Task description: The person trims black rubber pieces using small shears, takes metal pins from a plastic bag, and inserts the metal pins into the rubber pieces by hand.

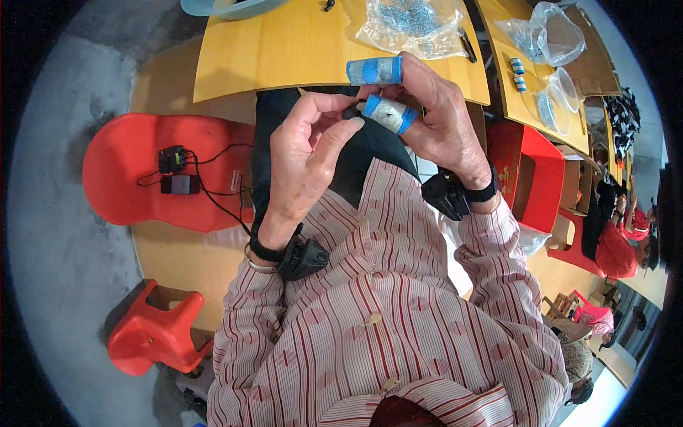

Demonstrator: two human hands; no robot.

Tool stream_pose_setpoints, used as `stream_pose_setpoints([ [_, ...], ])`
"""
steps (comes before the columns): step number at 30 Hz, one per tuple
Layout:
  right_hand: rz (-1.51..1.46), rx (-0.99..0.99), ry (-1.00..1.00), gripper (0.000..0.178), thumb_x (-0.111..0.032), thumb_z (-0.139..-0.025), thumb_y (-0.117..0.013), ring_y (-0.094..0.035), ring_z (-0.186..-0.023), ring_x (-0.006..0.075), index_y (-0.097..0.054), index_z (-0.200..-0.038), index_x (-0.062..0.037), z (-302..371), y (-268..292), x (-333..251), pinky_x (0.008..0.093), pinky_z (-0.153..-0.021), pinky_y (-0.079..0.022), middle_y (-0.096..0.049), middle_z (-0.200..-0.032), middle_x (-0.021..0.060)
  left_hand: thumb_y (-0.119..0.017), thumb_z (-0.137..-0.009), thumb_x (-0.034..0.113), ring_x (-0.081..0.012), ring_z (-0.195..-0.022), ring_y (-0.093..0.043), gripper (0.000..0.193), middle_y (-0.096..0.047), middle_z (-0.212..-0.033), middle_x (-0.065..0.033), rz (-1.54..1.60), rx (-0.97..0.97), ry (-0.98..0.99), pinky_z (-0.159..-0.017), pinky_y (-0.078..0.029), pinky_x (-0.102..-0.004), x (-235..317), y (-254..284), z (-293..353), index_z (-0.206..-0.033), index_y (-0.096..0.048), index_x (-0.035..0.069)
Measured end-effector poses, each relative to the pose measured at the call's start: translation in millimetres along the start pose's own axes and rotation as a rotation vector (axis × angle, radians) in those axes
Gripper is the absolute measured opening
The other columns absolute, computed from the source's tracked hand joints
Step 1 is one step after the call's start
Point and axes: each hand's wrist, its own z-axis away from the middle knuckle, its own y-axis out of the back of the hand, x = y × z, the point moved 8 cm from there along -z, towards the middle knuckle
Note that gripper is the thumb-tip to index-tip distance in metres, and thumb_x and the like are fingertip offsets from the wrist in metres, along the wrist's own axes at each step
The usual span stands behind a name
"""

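Note:
Above my lap, close to the table's near edge, my two hands meet at a small black part (351, 112). My left hand (302, 146) pinches it between thumb and fingertips. From the other side, my right hand (445, 117) comes in with its taped thumb against the part. Blue and white tape wraps the right thumb (390, 114), and a similar wrap (375, 71) covers the index finger. The fingers hide much of the black part, so its exact kind does not show. Each wrist carries a black strapped device.
On the yellow table (277, 53) lie a clear bag of small metal pieces (409, 25), a black tool (468, 46) and a small black piece (329, 5). A red chair (121, 171) with cabled devices stands left. Other people sit far right.

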Motion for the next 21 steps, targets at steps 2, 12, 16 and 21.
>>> stream_pose_setpoints([
  [2,0.026,-0.007,-0.012,0.027,-0.007,-0.079,-0.069,-0.060,-0.074,0.0232,-0.061,-0.105,-0.0049,1.1,-0.5,1.0,0.0319,-0.066,-0.050,-0.056,-0.083,0.0094,-0.064,-0.085,0.003,-0.0054,-0.076,-0.052,0.019,-0.060,-0.088,-0.0012,-0.019,-0.002,0.002,-0.069,-0.043,-0.0194,-0.2,-0.7,0.8,-0.102,-0.058,-0.002],
  [12,0.058,0.031,0.041,0.023,-0.006,-0.076,-0.070,-0.058,-0.074,0.0259,-0.060,-0.097,-0.0032,7.1,0.8,-3.3,0.0340,-0.064,-0.049,-0.056,-0.079,0.0091,-0.061,-0.085,-0.001,-0.0095,-0.083,-0.056,0.020,-0.062,-0.098,-0.0059,-0.332,0.038,-0.152,-0.076,-0.047,-0.0234,14.1,-0.2,6.0,-0.104,-0.056,-0.001],
  [16,0.070,0.018,0.033,0.021,-0.004,-0.074,-0.070,-0.056,-0.074,0.0280,-0.059,-0.092,-0.0025,4.2,0.2,-7.3,0.0354,-0.064,-0.047,-0.056,-0.078,0.0089,-0.061,-0.084,-0.002,-0.0089,-0.079,-0.056,0.019,-0.063,-0.094,-0.0054,-0.365,0.077,-0.202,-0.073,-0.047,-0.0235,11.5,1.7,7.6,-0.102,-0.057,-0.001],
  [21,0.175,0.004,0.092,0.025,0.002,-0.070,-0.068,-0.055,-0.077,0.0309,-0.058,-0.093,-0.0024,4.8,-1.3,-12.6,0.0372,-0.066,-0.047,-0.057,-0.080,0.0088,-0.063,-0.080,-0.002,-0.0161,-0.071,-0.058,0.019,-0.061,-0.086,-0.0084,-0.441,0.082,-0.287,-0.066,-0.047,-0.0277,22.5,-0.9,6.1,-0.098,-0.057,0.000],
])
